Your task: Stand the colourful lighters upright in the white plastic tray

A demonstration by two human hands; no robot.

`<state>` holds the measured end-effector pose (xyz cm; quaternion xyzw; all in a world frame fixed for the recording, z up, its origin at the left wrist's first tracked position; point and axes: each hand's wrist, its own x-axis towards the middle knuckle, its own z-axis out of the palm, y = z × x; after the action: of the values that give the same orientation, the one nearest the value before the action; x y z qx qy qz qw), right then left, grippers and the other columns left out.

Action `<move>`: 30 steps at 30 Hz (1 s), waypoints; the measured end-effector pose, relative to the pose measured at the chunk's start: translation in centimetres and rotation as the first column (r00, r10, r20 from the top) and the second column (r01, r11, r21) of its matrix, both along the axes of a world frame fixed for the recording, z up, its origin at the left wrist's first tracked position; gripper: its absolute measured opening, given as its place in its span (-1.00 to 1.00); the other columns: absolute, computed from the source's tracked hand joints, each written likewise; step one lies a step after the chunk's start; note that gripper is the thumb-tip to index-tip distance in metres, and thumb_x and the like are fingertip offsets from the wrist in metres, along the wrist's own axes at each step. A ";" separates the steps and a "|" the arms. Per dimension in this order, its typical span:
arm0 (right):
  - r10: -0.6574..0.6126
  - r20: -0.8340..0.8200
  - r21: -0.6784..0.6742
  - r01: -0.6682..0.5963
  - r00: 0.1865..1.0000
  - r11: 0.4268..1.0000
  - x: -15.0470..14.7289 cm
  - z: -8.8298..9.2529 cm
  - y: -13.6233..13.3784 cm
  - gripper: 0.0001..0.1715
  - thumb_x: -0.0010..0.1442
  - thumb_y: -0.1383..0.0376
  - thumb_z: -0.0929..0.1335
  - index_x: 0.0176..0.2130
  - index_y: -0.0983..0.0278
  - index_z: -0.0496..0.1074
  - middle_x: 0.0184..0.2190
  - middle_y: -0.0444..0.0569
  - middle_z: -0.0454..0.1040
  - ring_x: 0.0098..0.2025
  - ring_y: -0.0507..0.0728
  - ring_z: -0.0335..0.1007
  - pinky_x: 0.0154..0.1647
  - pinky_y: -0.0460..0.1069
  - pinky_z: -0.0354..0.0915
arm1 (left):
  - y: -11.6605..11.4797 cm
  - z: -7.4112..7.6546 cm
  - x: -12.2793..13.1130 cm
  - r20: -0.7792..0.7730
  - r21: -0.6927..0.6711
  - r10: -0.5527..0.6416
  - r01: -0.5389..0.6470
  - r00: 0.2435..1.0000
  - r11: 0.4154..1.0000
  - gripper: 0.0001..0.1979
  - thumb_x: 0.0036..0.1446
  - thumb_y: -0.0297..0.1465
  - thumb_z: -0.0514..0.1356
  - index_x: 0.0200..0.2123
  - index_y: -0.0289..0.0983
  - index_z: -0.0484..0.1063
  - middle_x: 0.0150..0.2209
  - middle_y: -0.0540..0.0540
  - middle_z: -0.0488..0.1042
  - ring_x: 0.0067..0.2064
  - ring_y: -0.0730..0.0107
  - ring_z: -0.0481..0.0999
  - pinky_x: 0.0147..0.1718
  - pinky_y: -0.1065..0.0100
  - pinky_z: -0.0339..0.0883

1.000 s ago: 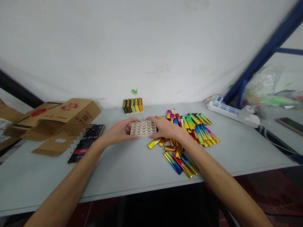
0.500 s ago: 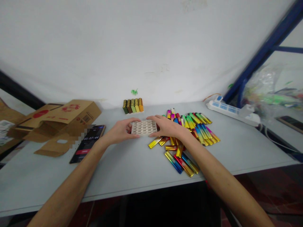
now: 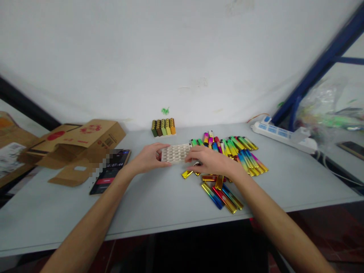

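- The left hand [image 3: 145, 159] grips the left end of a pale tray [image 3: 175, 153], thumb on the near side and fingers on the far side.
- The right hand [image 3: 213, 161] is at the tray's right end with fingers curled; whether it touches the tray or pinches something, I cannot tell.
- The tray sits between the hands, its rows of small pockets facing up, with nothing seen in them.
- The step in hand looks like steadying the tray; the next move calls for a firm left grip and a careful right hand.
- Loose lighters [image 3: 227, 148] spread under and beyond the right hand, so sideways room there is tight.
- Ahead of the left hand, upright lighters [image 3: 163, 128] stand in rows near the wall [image 3: 182, 64].
- A phone [image 3: 113, 172] lies beside the left forearm.
- The easiest room is between the forearms, back to the table's [image 3: 153, 204] front edge.
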<state>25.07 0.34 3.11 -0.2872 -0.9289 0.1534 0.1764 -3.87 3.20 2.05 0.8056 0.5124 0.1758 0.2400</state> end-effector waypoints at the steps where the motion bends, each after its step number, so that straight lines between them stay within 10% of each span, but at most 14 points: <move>1: 0.014 0.026 -0.011 -0.013 1.000 1.000 0.0 0.1 -0.3 -0.81 0.33 0.27 0.48 -0.08 0.32 0.59 -0.12 0.09 0.55 -0.05 0.23 0.47 0.01 0.07 0.33 | -0.1 0.0 0.0 0.006 -0.006 0.000 0.000 1.000 1.000 -0.20 -0.11 -0.03 0.46 0.18 -0.27 0.55 0.06 -0.21 0.58 -0.14 0.13 0.60 -0.16 0.21 0.54; 16: -0.042 0.117 -0.007 0.043 0.992 0.999 -1.3 -0.5 -1.5 -0.97 0.30 0.41 0.48 -0.20 0.35 0.59 -0.07 0.13 0.47 -0.07 0.23 0.44 -0.02 0.09 0.35 | -0.1 -0.2 0.0 0.092 -0.083 0.016 -0.009 0.996 0.996 -0.16 -0.14 -0.04 0.48 0.18 -0.31 0.51 0.02 -0.20 0.54 -0.28 0.26 0.55 -0.29 0.25 0.51; 30: -0.216 -0.217 -0.005 0.220 0.952 0.975 -0.7 0.3 -0.6 -0.73 0.48 0.17 0.34 0.07 0.27 0.44 -0.09 0.09 0.62 -0.14 0.19 0.51 -0.11 0.05 0.33 | -0.4 -0.2 0.6 -0.005 -0.004 -0.007 0.007 1.000 1.000 -0.17 -0.06 -0.03 0.44 0.25 -0.29 0.48 -0.01 -0.18 0.58 -0.24 0.22 0.53 -0.20 0.23 0.49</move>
<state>24.36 -0.30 3.37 -0.3679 -0.8682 0.1541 0.2950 -3.31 2.75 1.83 0.8074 0.5103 0.1719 0.2412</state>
